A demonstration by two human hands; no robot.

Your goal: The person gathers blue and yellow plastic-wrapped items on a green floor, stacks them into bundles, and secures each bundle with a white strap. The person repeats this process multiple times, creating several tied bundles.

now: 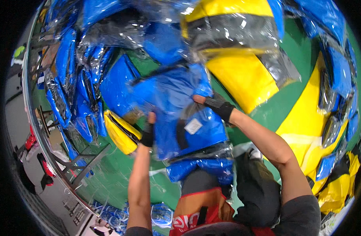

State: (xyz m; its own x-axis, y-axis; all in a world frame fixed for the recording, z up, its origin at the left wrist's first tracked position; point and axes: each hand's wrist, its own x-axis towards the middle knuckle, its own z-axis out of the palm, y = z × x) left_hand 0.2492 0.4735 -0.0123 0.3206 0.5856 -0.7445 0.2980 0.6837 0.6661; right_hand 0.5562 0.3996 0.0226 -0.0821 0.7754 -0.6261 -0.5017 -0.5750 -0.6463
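In front of me is a folded blue item in a clear plastic bag (pixel 168 126), with a black strip across it and a small white label. My left hand (pixel 149 131), in a dark fingerless glove, grips its left edge with the thumb up. From the right, my right hand (pixel 216 105), gloved the same way, holds the package near its upper right side. The fingers of both hands are partly hidden by the plastic, and the package is slightly blurred. Another bagged blue bundle (pixel 200 167) lies against my body, below the package.
Bagged blue packages (pixel 72 78) are heaped at the left. A yellow-and-black bagged package (pixel 235 31) and a yellow folded piece (pixel 247 78) lie ahead. A small yellow package (pixel 119 131) is beside my left hand. Yellow sheets (pixel 302 126) spread over the green surface (pixel 121 177) at right.
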